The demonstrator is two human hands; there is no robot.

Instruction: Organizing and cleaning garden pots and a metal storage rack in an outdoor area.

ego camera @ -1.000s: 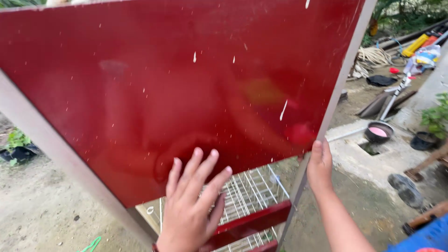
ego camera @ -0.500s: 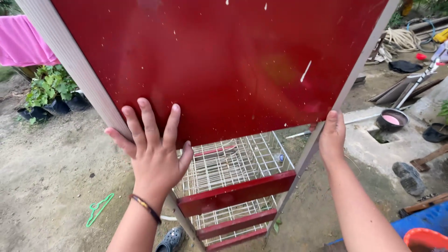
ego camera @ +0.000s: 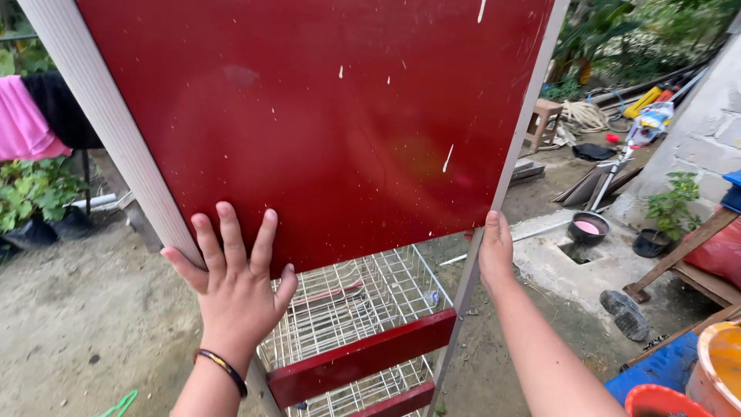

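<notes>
The left hand (ego camera: 231, 282) lies flat and open, fingers spread, against the lower left corner of a big dark red panel (ego camera: 332, 116), its thumb reaching onto the pale frame bar (ego camera: 116, 131) along the panel's left edge. The right hand (ego camera: 495, 247) is clasped around the pale bar (ego camera: 515, 147) on the panel's right edge, just below the panel's bottom corner. The panel stands tilted and fills most of the view; below it are white wire racks (ego camera: 363, 289) and red slats (ego camera: 363, 357) set between the two bars.

Compared with half a second ago, both hands sit slightly lower in the picture and keep the same hold on the same spots. The view has swung: a pink cloth (ego camera: 21, 116) and potted plants (ego camera: 35, 193) now sit further left, and a grey block wall (ego camera: 706, 131), a small stool (ego camera: 545, 116) and an orange tub (ego camera: 722, 367) have come into sight on the right. The black bowl with pink contents (ego camera: 588, 228) on the concrete slab now lies further left and lower.
</notes>
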